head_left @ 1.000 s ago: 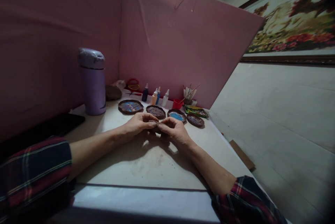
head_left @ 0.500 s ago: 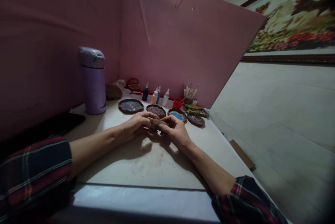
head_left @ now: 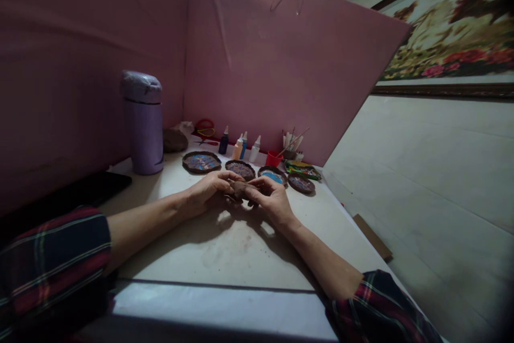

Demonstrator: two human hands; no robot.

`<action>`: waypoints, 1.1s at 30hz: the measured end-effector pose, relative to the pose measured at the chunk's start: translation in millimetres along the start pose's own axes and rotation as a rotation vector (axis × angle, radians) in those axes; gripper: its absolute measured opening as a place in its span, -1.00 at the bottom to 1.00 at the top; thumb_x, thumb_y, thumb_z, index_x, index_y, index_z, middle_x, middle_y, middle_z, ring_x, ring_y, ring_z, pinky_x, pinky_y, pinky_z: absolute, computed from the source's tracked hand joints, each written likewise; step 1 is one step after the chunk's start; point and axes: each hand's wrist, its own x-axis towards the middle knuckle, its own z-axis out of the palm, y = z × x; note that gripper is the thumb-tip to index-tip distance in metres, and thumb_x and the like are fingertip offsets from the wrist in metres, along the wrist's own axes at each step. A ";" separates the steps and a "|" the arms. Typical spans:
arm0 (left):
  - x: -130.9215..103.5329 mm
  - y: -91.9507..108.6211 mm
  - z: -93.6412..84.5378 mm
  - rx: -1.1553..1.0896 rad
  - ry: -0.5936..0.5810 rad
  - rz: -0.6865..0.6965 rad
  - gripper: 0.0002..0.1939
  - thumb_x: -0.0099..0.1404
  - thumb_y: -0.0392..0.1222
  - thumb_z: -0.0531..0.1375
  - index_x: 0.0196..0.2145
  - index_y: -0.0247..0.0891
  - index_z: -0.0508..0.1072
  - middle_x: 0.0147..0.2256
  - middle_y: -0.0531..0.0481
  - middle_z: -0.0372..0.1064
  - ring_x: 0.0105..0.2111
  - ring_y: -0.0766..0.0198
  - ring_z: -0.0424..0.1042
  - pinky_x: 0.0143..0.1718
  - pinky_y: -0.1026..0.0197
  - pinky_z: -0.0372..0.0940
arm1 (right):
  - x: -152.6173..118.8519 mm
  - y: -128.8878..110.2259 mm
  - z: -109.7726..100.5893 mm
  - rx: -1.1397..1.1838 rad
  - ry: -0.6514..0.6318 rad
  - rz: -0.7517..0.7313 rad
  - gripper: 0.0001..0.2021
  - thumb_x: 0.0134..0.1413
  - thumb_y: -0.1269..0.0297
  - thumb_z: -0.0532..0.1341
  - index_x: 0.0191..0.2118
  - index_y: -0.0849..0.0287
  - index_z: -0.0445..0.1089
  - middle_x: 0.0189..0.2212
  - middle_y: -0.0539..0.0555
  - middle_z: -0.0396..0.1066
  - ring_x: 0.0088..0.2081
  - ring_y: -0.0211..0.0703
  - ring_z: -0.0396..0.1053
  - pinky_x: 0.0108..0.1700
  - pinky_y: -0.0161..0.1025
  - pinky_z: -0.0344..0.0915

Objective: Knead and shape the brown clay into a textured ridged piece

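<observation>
A small lump of brown clay [head_left: 240, 190] is held between both hands, a little above the white tabletop [head_left: 233, 257]. My left hand [head_left: 211, 191] grips its left side, fingers bent over the top. My right hand [head_left: 272, 199] pinches the right side with thumb and fingers. The underside of the clay is partly hidden by fingers and shadow. Just behind the hands stand several shallow brown clay dishes; one has a blue and orange inside [head_left: 202, 162], another a bright blue inside [head_left: 273, 176].
A tall purple bottle [head_left: 143, 123] stands at the left by a dark flat object [head_left: 96, 190]. Behind the dishes are a larger clay lump [head_left: 174, 140], scissors [head_left: 206, 142], several paint bottles [head_left: 237, 147], a red cup [head_left: 273, 158] and a green packet [head_left: 302, 169]. Pink panels [head_left: 281, 65] enclose the back.
The clay has turned slightly between the fingers, and its lower edge looks different. Both hands stay in nearly the same place.
</observation>
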 end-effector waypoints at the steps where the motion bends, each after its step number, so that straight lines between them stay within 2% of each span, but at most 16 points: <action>1: -0.4 -0.2 0.2 -0.017 -0.012 0.010 -0.60 -0.10 -0.48 0.16 -0.22 -0.38 0.41 -0.37 -0.14 0.45 -0.45 0.20 0.46 -0.40 0.16 0.37 | 1.2 1.0 -1.2 0.007 0.018 0.000 -0.70 -0.13 0.09 0.31 -0.33 0.21 0.38 -0.53 0.00 0.40 -0.59 -0.29 0.32 -0.59 -0.35 0.27; 6: 0.0 -3.5 -1.0 -0.034 -0.041 0.046 -0.56 -0.04 -0.47 0.24 -0.14 -0.35 0.43 -0.29 -0.14 0.47 -0.34 0.21 0.48 -0.24 0.18 0.34 | 4.8 2.9 -4.5 0.016 0.042 -0.027 -0.73 -0.10 0.12 0.29 -0.32 0.21 0.37 -0.55 -0.02 0.39 -0.59 -0.31 0.30 -0.59 -0.38 0.22; 12: 1.8 -4.7 -3.6 0.028 -0.083 0.093 -0.51 -0.04 -0.47 0.25 -0.09 -0.33 0.42 -0.26 -0.14 0.48 -0.33 0.21 0.48 -0.23 0.18 0.32 | 5.3 2.8 -4.9 0.007 0.056 -0.043 -0.73 -0.08 0.11 0.28 -0.32 0.21 0.37 -0.55 -0.02 0.38 -0.56 -0.28 0.32 -0.58 -0.35 0.23; 15: 3.0 -4.8 -4.7 0.088 -0.109 0.136 -0.53 -0.01 -0.40 0.29 -0.08 -0.32 0.42 -0.25 -0.14 0.48 -0.31 0.21 0.47 -0.22 0.18 0.32 | 5.6 4.1 -5.0 0.023 0.053 -0.038 -0.72 -0.07 0.09 0.27 -0.31 0.20 0.36 -0.55 -0.01 0.39 -0.57 -0.27 0.32 -0.59 -0.34 0.22; 19: 4.8 -4.3 -4.8 0.186 -0.077 0.184 -0.60 0.10 -0.19 0.28 -0.10 -0.38 0.44 -0.28 -0.18 0.48 -0.33 0.22 0.47 -0.25 0.19 0.34 | 5.3 3.7 -4.7 0.029 0.039 -0.048 -0.70 -0.07 0.08 0.27 -0.31 0.21 0.36 -0.54 -0.01 0.38 -0.58 -0.29 0.32 -0.59 -0.36 0.23; 21: 5.4 -3.5 -4.1 0.196 -0.051 0.176 -0.60 0.10 -0.15 0.28 -0.11 -0.41 0.45 -0.28 -0.19 0.48 -0.37 0.24 0.47 -0.27 0.19 0.34 | 5.3 3.4 -4.9 0.038 0.024 -0.043 -0.67 -0.03 0.02 0.23 -0.30 0.21 0.36 -0.53 0.00 0.38 -0.58 -0.28 0.34 -0.61 -0.38 0.22; 24: 5.5 -2.7 -3.6 0.183 -0.033 0.160 -0.58 0.07 -0.15 0.30 -0.12 -0.42 0.46 -0.24 -0.21 0.47 -0.38 0.25 0.47 -0.27 0.18 0.35 | 5.9 4.2 -5.4 0.062 0.042 0.001 -0.58 0.03 -0.09 0.13 -0.27 0.23 0.34 -0.54 0.01 0.37 -0.58 -0.26 0.38 -0.65 -0.40 0.21; 26: 5.1 -2.9 -4.1 0.175 -0.028 0.156 -0.57 0.06 -0.16 0.31 -0.12 -0.42 0.45 -0.22 -0.22 0.47 -0.37 0.24 0.47 -0.27 0.16 0.36 | 6.3 5.1 -5.6 0.073 0.062 0.039 -0.57 0.01 -0.11 0.14 -0.27 0.23 0.33 -0.54 0.00 0.37 -0.60 -0.26 0.39 -0.66 -0.41 0.21; 33: 3.5 -3.5 -4.0 0.171 0.001 0.151 -0.59 0.08 -0.20 0.29 -0.11 -0.45 0.44 -0.29 -0.18 0.47 -0.41 0.29 0.45 -0.29 0.20 0.35 | 4.7 3.2 -4.5 0.072 0.063 0.066 -0.66 -0.12 0.03 0.29 -0.37 0.22 0.33 -0.59 -0.04 0.37 -0.66 -0.29 0.35 -0.68 -0.40 0.24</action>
